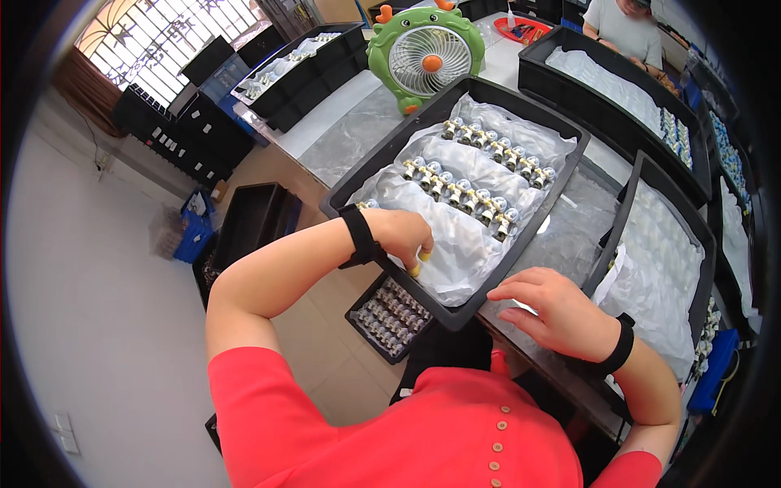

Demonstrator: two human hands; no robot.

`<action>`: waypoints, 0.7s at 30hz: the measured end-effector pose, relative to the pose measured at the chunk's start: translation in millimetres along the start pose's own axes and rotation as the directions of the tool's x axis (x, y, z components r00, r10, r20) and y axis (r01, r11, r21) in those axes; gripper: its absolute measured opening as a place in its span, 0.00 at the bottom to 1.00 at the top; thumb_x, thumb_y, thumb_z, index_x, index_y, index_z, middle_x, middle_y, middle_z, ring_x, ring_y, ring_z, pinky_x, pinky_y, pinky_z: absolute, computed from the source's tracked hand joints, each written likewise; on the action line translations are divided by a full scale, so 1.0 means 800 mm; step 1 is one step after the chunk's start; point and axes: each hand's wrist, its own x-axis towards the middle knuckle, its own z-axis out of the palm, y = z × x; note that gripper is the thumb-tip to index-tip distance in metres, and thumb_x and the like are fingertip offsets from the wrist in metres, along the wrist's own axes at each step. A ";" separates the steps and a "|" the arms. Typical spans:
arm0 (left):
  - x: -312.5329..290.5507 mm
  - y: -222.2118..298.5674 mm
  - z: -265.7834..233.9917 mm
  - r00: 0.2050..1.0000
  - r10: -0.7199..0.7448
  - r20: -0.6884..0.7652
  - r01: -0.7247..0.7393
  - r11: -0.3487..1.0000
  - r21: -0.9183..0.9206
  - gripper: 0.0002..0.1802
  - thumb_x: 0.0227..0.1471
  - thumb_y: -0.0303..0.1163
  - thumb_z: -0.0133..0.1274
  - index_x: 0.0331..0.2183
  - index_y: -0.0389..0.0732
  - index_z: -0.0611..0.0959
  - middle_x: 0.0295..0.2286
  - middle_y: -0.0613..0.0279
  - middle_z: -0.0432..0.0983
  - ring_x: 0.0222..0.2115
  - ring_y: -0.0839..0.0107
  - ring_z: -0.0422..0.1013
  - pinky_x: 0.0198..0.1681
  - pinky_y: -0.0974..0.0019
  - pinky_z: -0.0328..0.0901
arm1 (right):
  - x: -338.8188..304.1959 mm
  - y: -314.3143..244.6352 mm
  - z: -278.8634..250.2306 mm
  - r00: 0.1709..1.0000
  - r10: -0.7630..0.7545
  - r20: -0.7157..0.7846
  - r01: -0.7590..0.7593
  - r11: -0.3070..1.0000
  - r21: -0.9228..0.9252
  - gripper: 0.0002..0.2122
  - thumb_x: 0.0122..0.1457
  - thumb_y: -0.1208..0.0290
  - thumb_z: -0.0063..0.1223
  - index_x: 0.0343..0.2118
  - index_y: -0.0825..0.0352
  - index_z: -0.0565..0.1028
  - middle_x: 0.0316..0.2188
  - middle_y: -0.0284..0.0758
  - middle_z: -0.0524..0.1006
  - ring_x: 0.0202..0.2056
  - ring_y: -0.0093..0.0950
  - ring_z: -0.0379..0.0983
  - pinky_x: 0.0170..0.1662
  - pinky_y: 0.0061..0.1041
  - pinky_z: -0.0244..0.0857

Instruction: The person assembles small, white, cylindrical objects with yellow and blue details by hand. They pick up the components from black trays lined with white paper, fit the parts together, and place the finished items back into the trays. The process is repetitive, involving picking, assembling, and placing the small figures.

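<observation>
A black tray (pixel 521 260) lined with white sheeting (pixel 455 260) stands on the table before me. Two slanting rows of small figurines (pixel 462 195) with pale heads and dark bases lie on the sheeting, and part of another shows beyond my left wrist. My left hand (pixel 400 234) reaches over the tray's near left part. Its fingers bend down, and their yellow-covered tips come close together on the sheeting, closed on a bit of it. My right hand (pixel 557 313) hovers by the tray's near right corner, fingers stretched out and thumb apart, holding nothing.
A green fan (pixel 427 57) stands behind the tray. More lined black trays (pixel 630 207) crowd the right side, and another (pixel 305 81) sits far left. A tray of figurines (pixel 390 317) lies on the floor below. One person (pixel 626 32) sits at the far right.
</observation>
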 end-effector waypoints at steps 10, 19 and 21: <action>-0.002 0.010 -0.006 0.997 0.071 0.036 -0.067 0.993 -0.101 0.23 0.38 0.41 0.62 0.39 0.41 0.82 0.30 0.55 0.79 0.31 0.59 0.74 0.35 0.63 0.67 | 0.001 -0.004 0.009 0.997 -0.008 -0.082 0.007 1.000 -0.021 0.08 0.53 0.73 0.53 0.36 0.68 0.76 0.32 0.40 0.76 0.36 0.40 0.72 0.41 0.35 0.65; 0.009 -0.005 -0.001 0.998 0.045 -0.048 -0.045 0.999 0.002 0.14 0.39 0.31 0.55 0.33 0.41 0.83 0.29 0.54 0.79 0.31 0.59 0.74 0.36 0.61 0.67 | -0.011 -0.005 0.008 0.995 0.045 -0.091 -0.047 0.999 -0.020 0.10 0.53 0.74 0.53 0.38 0.68 0.75 0.32 0.41 0.75 0.36 0.41 0.71 0.40 0.35 0.65; 0.004 -0.021 -0.004 1.000 0.003 0.008 -0.003 1.000 0.026 0.16 0.39 0.31 0.55 0.36 0.43 0.84 0.31 0.54 0.79 0.33 0.59 0.74 0.37 0.62 0.66 | -0.018 -0.007 0.004 0.994 0.084 -0.068 -0.085 0.996 -0.010 0.10 0.53 0.74 0.53 0.38 0.68 0.75 0.32 0.41 0.75 0.36 0.41 0.71 0.40 0.35 0.64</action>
